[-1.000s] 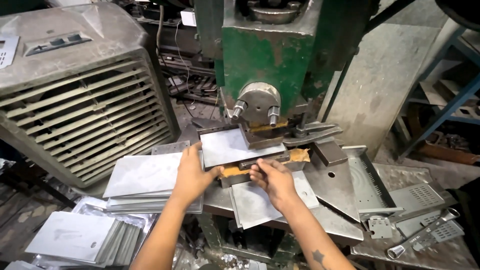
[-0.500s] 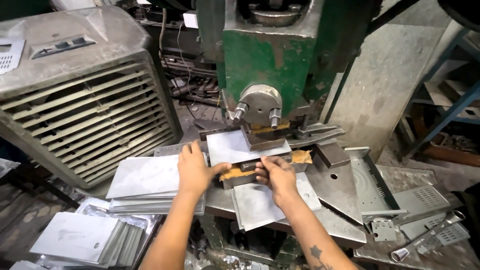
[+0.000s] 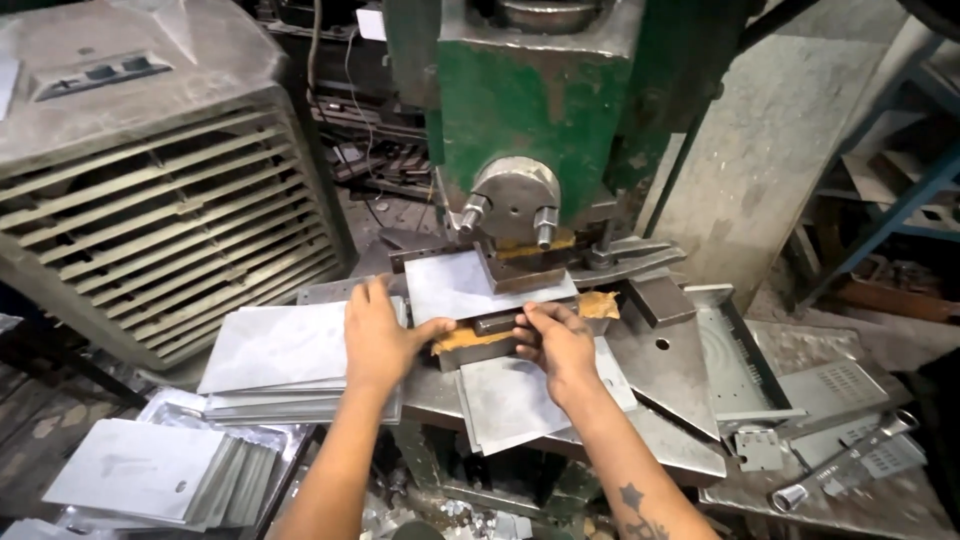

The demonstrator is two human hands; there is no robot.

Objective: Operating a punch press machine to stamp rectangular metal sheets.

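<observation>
A square metal sheet (image 3: 462, 282) lies in the die of a green press machine (image 3: 530, 95), partly under the punch head (image 3: 515, 200). My left hand (image 3: 375, 335) rests flat at the sheet's left front edge, thumb stretched toward the die block (image 3: 470, 342). My right hand (image 3: 555, 340) pinches the sheet's front edge at the die, fingers curled. Another flat sheet (image 3: 510, 400) lies under my right wrist. A stack of blank sheets (image 3: 275, 350) sits just left of my left hand.
A large grey louvred cooler (image 3: 140, 190) stands at the left. More stacked sheets (image 3: 140, 475) lie lower left. Punched metal parts (image 3: 740, 350) and a long wrench (image 3: 840, 465) lie on the bench at right. A blue rack (image 3: 900, 190) stands far right.
Both hands have stayed at the die front, shifting slightly. The view has moved a little, and the sheet sits a bit deeper under the punch.
</observation>
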